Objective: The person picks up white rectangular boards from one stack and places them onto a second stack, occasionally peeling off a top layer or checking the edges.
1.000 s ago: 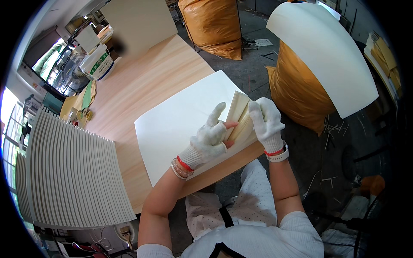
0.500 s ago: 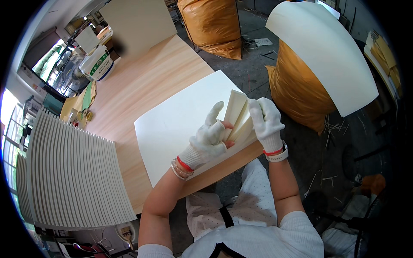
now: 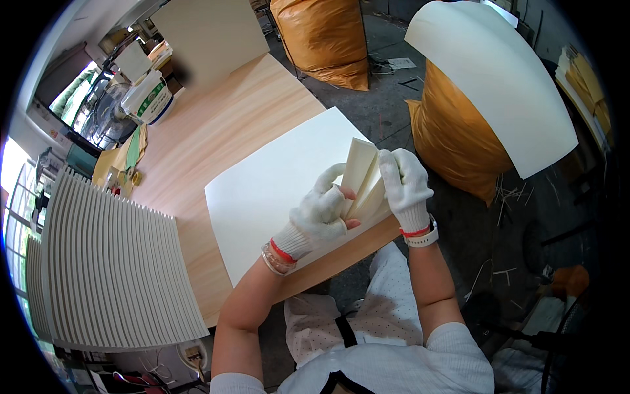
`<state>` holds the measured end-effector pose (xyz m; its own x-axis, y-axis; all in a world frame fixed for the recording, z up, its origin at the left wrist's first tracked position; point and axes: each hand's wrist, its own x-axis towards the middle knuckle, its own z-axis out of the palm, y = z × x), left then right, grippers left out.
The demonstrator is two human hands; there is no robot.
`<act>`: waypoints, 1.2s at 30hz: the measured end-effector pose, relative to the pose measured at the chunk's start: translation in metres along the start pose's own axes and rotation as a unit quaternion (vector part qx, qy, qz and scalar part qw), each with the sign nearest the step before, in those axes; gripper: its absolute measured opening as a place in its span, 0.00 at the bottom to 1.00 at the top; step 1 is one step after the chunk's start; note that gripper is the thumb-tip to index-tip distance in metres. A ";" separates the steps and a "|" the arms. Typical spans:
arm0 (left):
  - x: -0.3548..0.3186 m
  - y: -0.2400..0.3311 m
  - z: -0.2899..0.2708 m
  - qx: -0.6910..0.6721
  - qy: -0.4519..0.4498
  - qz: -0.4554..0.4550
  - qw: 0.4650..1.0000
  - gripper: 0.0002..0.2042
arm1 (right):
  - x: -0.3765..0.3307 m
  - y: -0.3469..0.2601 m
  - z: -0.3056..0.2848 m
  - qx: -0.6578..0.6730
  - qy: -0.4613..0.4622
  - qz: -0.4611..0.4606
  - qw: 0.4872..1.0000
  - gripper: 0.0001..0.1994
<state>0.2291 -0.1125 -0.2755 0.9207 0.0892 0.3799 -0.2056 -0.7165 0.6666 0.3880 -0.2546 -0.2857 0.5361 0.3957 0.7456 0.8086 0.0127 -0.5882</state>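
A pale wood-grain rectangular table [image 3: 216, 118] is set on a dark grey, scrap-littered floor [image 3: 394, 108]; daylight is admitted through a bright barred window [image 3: 14, 157] at the far left.

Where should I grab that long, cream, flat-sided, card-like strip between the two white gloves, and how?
Probably pinch the long, cream, card-like strip at its far end, across its narrow width, coming from the far side. That end pokes out beyond the white-gloved left hand, while the white-gloved right hand is close by its right side.
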 end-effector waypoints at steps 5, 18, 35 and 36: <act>0.003 -0.005 0.004 -0.007 0.038 0.015 0.999 0.16 | -0.001 0.002 -0.001 0.012 0.001 -0.014 1.000 0.09; 0.003 -0.002 0.005 -0.055 0.023 -0.018 0.998 0.17 | 0.000 0.001 0.001 0.025 0.011 0.002 1.000 0.08; -0.015 0.027 0.021 0.400 0.125 0.128 0.899 0.24 | -0.042 -0.021 -0.012 -0.063 -0.266 -0.041 0.961 0.11; -0.018 0.029 0.017 0.401 0.110 0.116 0.902 0.23 | -0.041 -0.030 -0.005 -0.063 -0.278 -0.037 0.958 0.12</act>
<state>0.2120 -0.1463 -0.2743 0.7770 -0.0562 0.6270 0.0024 -0.9957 -0.0922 0.3435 -0.2762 -0.2970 0.2919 0.8267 0.4810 0.8815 -0.0375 -0.4707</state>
